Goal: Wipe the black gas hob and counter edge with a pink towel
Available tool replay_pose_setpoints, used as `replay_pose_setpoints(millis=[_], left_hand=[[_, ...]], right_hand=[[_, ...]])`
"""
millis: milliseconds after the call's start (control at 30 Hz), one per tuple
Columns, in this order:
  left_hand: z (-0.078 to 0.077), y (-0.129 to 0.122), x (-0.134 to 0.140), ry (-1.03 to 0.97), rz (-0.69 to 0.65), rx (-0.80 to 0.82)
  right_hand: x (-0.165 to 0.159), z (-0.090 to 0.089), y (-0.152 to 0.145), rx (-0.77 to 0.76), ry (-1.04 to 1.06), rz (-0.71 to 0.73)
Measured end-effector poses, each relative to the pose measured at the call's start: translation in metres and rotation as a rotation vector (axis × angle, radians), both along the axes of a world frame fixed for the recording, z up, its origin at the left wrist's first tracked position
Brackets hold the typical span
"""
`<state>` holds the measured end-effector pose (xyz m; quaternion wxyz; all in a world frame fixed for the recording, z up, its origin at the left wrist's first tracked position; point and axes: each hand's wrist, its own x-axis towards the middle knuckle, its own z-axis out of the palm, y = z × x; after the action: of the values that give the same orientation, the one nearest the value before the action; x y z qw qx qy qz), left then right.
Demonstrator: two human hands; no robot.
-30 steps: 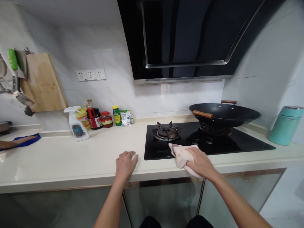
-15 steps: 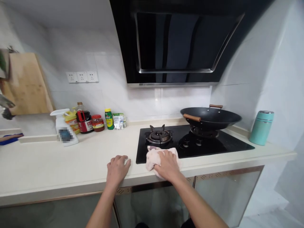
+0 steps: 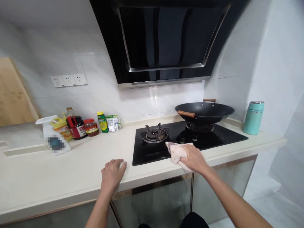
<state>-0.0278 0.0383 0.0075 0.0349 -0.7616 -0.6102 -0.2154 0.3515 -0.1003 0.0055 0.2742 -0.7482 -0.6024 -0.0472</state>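
My right hand (image 3: 195,157) presses a pale pink cloth (image 3: 177,152) against the front edge of the black gas stove (image 3: 152,152), its fingers closed over the fabric. Part of the cloth hangs onto the pale countertop (image 3: 83,167). My left hand (image 3: 112,172) rests on the counter left of the stove, thumb apart from the fingers, holding nothing. Behind the cloth are the stove knobs (image 3: 194,137) and the left burner (image 3: 156,134), which has no pot on it. A black wok (image 3: 206,114) with wooden handles sits on the right burner.
A turquoise flask (image 3: 253,118) stands at the counter's right end. Along the back left are a white spray bottle (image 3: 51,133), a dark sauce bottle (image 3: 77,126), a red-lidded jar (image 3: 91,127) and a green bottle (image 3: 103,123). A black range hood (image 3: 161,41) overhangs the stove.
My right hand has slid the cloth rightward along the stove's front edge. My left hand stays on the counter. The view has turned slightly to the right.
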Motion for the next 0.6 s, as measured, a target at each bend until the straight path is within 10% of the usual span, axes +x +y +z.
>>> replay_pose_setpoints(millis=[300, 600], left_hand=[[0.003, -0.011, 0.008, 0.053, -0.003, 0.039], [0.000, -0.008, 0.006, 0.083, -0.005, 0.056]], right_hand=[[0.021, -0.007, -0.012, -0.006, -0.042, -0.312], [-0.106, -0.001, 0.036, -0.002, -0.077, 0.137]])
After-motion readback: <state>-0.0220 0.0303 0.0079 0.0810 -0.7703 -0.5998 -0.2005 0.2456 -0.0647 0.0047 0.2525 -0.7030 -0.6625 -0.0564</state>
